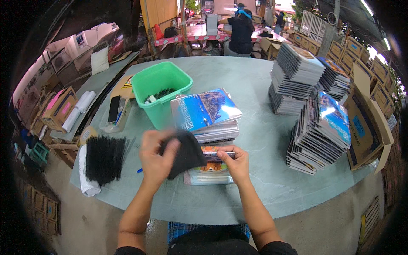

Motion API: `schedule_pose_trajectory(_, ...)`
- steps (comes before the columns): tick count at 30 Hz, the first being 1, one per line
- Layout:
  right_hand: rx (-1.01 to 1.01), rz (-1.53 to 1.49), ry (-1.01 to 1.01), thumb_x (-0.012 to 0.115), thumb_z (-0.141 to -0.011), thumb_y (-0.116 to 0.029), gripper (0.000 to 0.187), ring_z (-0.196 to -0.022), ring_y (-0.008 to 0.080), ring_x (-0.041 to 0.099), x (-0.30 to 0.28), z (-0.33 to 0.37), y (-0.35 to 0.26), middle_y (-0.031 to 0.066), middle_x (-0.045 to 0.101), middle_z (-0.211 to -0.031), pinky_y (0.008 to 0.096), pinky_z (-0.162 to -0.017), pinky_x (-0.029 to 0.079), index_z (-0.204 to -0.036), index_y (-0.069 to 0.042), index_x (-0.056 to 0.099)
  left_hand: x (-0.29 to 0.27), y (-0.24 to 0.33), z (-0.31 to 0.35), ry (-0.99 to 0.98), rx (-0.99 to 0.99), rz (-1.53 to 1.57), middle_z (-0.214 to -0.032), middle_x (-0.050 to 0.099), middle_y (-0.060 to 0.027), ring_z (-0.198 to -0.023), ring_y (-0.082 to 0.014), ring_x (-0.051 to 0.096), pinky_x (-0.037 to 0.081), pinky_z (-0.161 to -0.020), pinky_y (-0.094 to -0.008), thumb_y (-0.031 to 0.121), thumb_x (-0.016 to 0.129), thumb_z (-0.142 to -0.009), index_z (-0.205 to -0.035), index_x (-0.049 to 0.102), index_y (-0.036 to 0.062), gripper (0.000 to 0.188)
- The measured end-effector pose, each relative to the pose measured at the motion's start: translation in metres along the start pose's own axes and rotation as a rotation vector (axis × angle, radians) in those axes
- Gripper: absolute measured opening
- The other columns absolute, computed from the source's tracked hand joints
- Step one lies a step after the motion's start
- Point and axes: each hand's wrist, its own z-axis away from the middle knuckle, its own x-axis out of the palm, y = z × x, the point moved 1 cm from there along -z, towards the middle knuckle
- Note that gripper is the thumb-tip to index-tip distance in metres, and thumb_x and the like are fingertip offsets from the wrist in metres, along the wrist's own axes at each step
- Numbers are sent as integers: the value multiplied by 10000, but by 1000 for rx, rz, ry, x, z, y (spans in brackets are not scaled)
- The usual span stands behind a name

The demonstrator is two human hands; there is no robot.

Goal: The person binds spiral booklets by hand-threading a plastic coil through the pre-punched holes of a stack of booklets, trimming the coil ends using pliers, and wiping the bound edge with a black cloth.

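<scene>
At the left of the pale table (255, 193), a bundle of thin black strands (105, 158) lay across a white wrapper (88, 187); the strands were probably light, springy and easily scattered. Behind it was a dark phone (114, 109), then a green tub (165, 111) holding small black pieces. The left hand (156, 154), blurred, appeared to pinch a black sheet (186, 156) between thumb and fingers at its left side; the sheet was likely light and flexible, best taken near an edge. Beyond it rose a stack of blue-covered notebooks (208, 109). At centre, above an animal-faced cover (211, 168), a bound notebook (212, 157) was clamped by the right hand (237, 163), thumb uppermost. It seemed fairly stiff, its glossy cover perhaps slippery, so that a hold beside the binding would have been surest. Further right stood tall notebook stacks (316, 131) and an open carton (363, 131).
</scene>
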Motion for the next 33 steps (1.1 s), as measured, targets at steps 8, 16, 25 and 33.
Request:
schedule_pose_trajectory(8, -89, -52, -15, 668, -826, -136, 184, -784, 90, 584, 2, 0, 4, 74, 654, -883, 231, -715, 470, -927, 7, 611, 18, -4, -4, -13, 96, -76, -858, 539, -99, -816, -246, 559, 465, -700, -342, 71, 655, -736, -960, 651, 81, 224)
schedule_pose_trajectory(16, -28, -45, -25, 346, -956, -423, 524, -812, 137, 578, 6, 1, -5, 93, 638, -917, 265, -792, 438, -965, 27, 614, 30, 19, -4, 179, -15, 19, -884, 536, -111, -832, -268, 576, 469, -752, -360, 82, 650, -734, -974, 663, 111, 242)
schedule_pose_trajectory(25, -39, -76, -76, 295, -966, -433, 579, -974, 164, 549, 7, -2, -7, 123, 614, -1046, 278, -885, 398, -1100, 46, 592, 46, 14, 8, -361, 50, -69, -878, 542, -121, -833, -267, 561, 460, -752, -353, 69, 682, -711, -988, 652, 85, 278)
schedule_pose_trajectory(33, -65, -14, -221, 462, -942, -288, 408, -1006, 153, 538, -4, -5, -8, 118, 618, -1068, 278, -908, 391, -1225, 2, 514, 61, 11, 52, -531, 71, -65, -861, 524, -133, -798, -276, 553, 465, -717, -363, 78, 668, -726, -1027, 626, 76, 304)
